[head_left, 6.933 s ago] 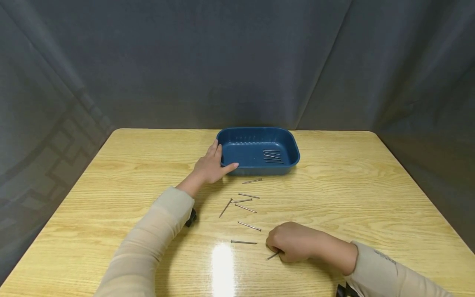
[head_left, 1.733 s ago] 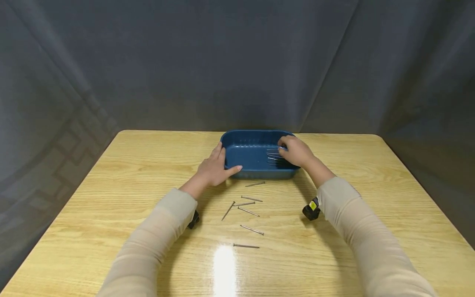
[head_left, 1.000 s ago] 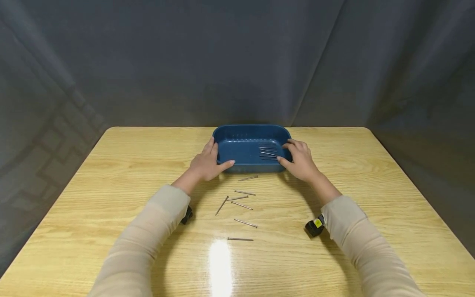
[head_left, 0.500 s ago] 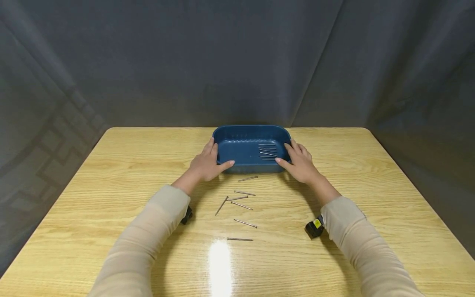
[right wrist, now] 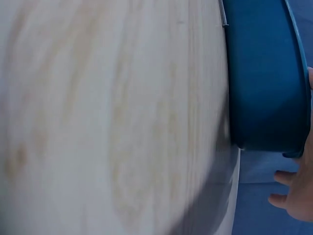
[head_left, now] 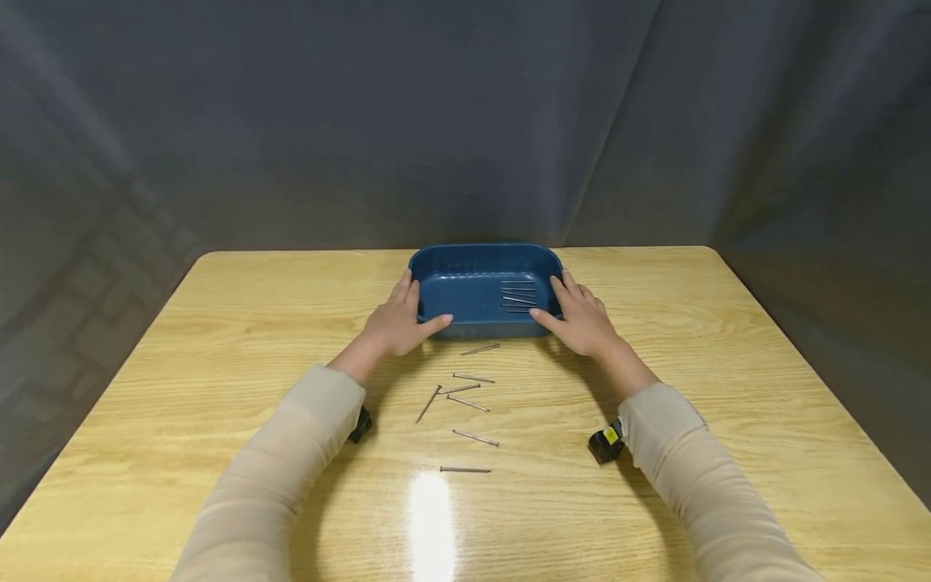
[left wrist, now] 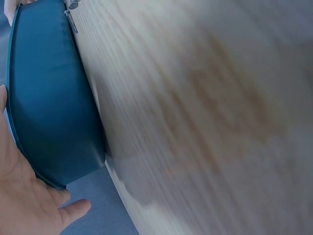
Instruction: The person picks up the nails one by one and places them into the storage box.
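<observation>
A pale wooden table [head_left: 218, 339] fills the scene, with dark grey curtain [head_left: 465, 121] hung close behind it. Start with what lies nearest you: six loose nails on the bare wood, the closest one [head_left: 465, 470] flat beside the glare patch, another [head_left: 476, 438] just beyond it, then a small cluster of three [head_left: 457, 392], and one more [head_left: 480, 349] just short of the tray's near wall.

Beyond those sits the blue plastic tray [head_left: 465, 303], toward the far middle of the table, with a few nails [head_left: 520, 297] lying side by side in its right half. Your left hand [head_left: 398, 319] rests against the tray's left end, fingers straight along the wall and thumb laid across the near corner. Your right hand [head_left: 578, 319] mirrors it at the right end, fingers extended, thumb across the near edge. Neither hand curls round anything; both simply brace the tray. The wrist views show the tray wall [left wrist: 49, 98] against each palm, and the right one [right wrist: 264, 78] agrees.

To do this well, I would keep the pressure even on both ends so the tray stays square and flat. Any tilt or jolt would likely scatter the aligned nails inside. Mind the nail just beside the near wall: the tray could ride up on it if drawn toward you.
</observation>
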